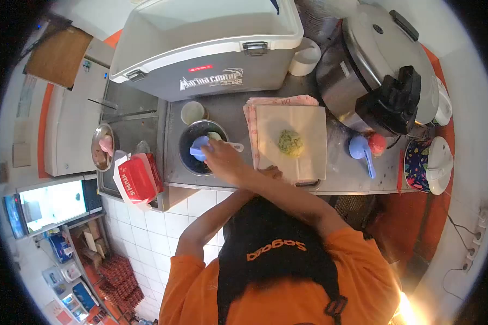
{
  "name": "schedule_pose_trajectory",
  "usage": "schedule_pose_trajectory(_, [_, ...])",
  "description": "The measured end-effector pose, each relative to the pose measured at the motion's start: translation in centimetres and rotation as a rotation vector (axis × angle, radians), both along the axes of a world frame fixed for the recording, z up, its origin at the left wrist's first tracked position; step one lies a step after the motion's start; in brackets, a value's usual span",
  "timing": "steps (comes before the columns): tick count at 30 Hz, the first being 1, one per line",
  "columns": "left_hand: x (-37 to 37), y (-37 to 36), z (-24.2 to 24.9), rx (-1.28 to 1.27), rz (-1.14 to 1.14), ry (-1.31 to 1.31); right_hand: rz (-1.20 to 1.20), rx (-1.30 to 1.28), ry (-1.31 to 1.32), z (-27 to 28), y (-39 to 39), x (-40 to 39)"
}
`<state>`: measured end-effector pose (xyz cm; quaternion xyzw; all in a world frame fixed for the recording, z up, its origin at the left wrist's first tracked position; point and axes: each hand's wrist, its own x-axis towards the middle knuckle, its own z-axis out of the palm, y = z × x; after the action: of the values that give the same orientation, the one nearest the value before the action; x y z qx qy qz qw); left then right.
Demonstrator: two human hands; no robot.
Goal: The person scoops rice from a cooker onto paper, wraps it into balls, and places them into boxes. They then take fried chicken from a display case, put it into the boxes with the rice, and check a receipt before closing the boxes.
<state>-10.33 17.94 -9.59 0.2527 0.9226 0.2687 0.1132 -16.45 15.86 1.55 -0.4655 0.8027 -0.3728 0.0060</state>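
Note:
My right hand reaches across to the left, its fingers closed round a blue scoop over a dark metal bowl. A pale utensil handle sticks out past the bowl's right rim. My left hand lies under my right forearm, at the front edge of a brown paper sheet; its fingers are mostly hidden. On that paper sits a round greenish-yellow mound of food. More printed paper lies beneath the sheet.
A large cooler box stands open behind the bowl, beside a pale cup. To the right are a big rice cooker, another blue scoop and a patterned pot. A red box and steel bowl stand left.

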Motion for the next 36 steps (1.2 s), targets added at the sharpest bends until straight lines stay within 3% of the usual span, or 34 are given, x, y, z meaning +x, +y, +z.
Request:
schedule_pose_trajectory(4, [-1.4,-0.5,2.5,0.051,0.050,-0.119,-0.105,-0.098,-0.250,2.3,13.7,-4.8])
schedule_pose_trajectory(5, [-1.9,-0.6,3.4,0.104,0.094,-0.120,-0.164,0.082,-0.443,0.8,17.7,-5.7])
schedule_pose_trajectory(6, [-2.8,-0.7,4.3,0.170,0.143,-0.125,-0.137,0.234,-0.442,-0.1,21.2,-6.2])
schedule_pose_trajectory(10, [-5.2,-1.0,7.7,0.406,0.266,-0.250,0.134,0.362,0.000,-3.8,29.2,-5.7])
schedule_pose_trajectory(11, [-5.5,-0.9,8.1,0.456,0.284,-0.308,0.186,0.389,0.078,-4.1,29.9,-5.5])
schedule_pose_trajectory(14, [-6.0,-0.4,8.5,0.529,0.348,-0.338,0.117,0.413,-0.142,-4.9,30.3,-5.7])
schedule_pose_trajectory(17, [-6.5,-0.6,8.1,0.483,0.383,-0.395,0.124,0.508,-0.176,-8.0,30.4,-7.2])
schedule_pose_trajectory(23, [-7.3,-1.4,8.6,0.493,0.420,-0.571,0.079,0.401,-0.794,-3.1,27.8,-11.3])
schedule_pose_trajectory(26, [-7.4,-2.2,7.0,0.666,0.513,-0.683,0.206,0.397,-0.482,-4.1,27.9,-12.4])
schedule_pose_trajectory(29, [-7.6,-2.7,6.1,0.600,0.501,-0.631,0.242,0.132,-0.435,-6.0,27.5,-12.8])
schedule_pose_trajectory(32, [-8.0,-2.7,6.5,0.555,0.462,-0.549,0.173,0.406,-0.414,-7.0,27.3,-13.1])
schedule_pose_trajectory(36, [-8.6,-2.0,8.2,0.454,0.421,-0.503,-0.003,0.308,-0.746,-4.9,26.5,-13.7])
